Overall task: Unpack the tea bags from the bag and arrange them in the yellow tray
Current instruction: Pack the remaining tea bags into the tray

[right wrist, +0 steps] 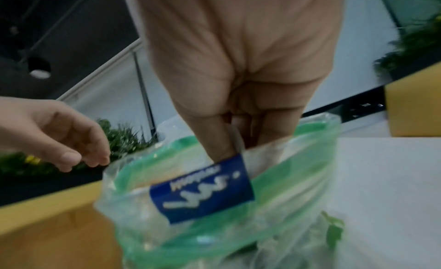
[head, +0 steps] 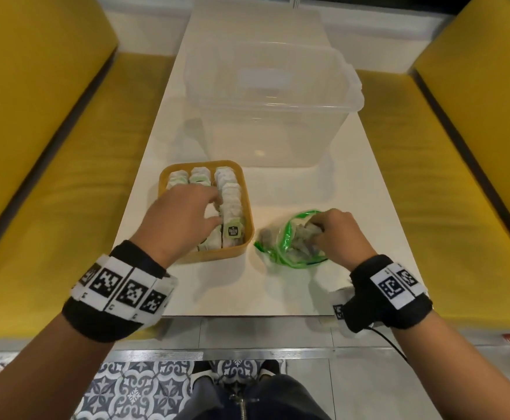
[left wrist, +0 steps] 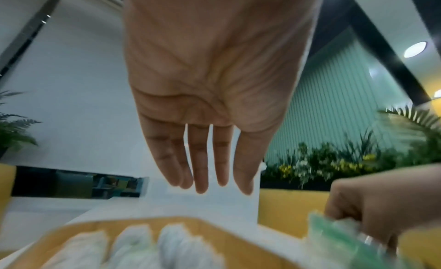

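Right hand [right wrist: 238,69] fingers inside bag [right wrist: 214,226] (blue label unreadable); left hand [head: 181,219] over yellow tray [head: 247,207]

On the white desk [head: 353,207], the yellow plastic tray [head: 249,219] of paper tea bags [head: 231,201] lies left of the clear zip bag [head: 290,244]; a clear plastic tub [head: 278,116] stands behind both.

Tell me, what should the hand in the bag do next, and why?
Probably lift out a tea bag. The right hand is already reaching into the open green-rimmed bag, fingers curled inside, and the yellow tray beside it, where the left hand waits open, already holds rows of tea bags.
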The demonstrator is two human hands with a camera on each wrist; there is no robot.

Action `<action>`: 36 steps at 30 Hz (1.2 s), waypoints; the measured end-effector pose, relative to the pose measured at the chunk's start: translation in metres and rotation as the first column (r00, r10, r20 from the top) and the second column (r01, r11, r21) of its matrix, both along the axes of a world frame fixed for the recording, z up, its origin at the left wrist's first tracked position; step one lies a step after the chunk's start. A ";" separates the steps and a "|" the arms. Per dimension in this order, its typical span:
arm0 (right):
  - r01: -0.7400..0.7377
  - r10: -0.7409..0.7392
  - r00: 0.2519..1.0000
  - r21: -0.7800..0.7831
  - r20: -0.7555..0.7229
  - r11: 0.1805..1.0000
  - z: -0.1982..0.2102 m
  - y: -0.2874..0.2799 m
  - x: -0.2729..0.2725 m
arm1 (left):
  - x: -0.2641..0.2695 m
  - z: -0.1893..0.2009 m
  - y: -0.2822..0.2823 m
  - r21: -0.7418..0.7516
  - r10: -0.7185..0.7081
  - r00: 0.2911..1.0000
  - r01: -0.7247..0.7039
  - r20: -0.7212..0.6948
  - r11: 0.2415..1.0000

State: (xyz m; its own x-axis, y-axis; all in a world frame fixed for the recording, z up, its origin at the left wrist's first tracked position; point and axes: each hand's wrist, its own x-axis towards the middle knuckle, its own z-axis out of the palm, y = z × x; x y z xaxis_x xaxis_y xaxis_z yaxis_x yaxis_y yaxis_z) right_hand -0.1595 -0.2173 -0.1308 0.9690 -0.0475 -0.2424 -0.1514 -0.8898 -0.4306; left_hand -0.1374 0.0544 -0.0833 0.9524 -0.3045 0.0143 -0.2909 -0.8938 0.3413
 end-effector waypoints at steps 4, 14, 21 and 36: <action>0.163 -0.188 0.981 0.351 0.037 0.922 0.024 -0.016 -0.007 | -0.024 0.021 -0.033 -0.401 -0.013 1.000 0.003 -0.021 0.916; -0.009 -0.017 0.999 0.708 0.029 0.706 0.085 -0.012 -0.023 | -0.027 0.000 -0.119 -0.751 -0.284 0.859 -0.160 -0.425 0.640; -0.041 -0.019 0.997 0.736 0.073 0.675 0.103 -0.012 -0.011 | -0.020 0.010 -0.109 -0.853 -0.422 0.804 -0.188 -0.419 0.487; -0.494 0.466 0.864 -0.142 -0.189 0.858 -0.011 0.024 0.015 | -0.033 -0.018 -0.065 -0.765 -0.093 0.763 -0.619 -0.639 0.176</action>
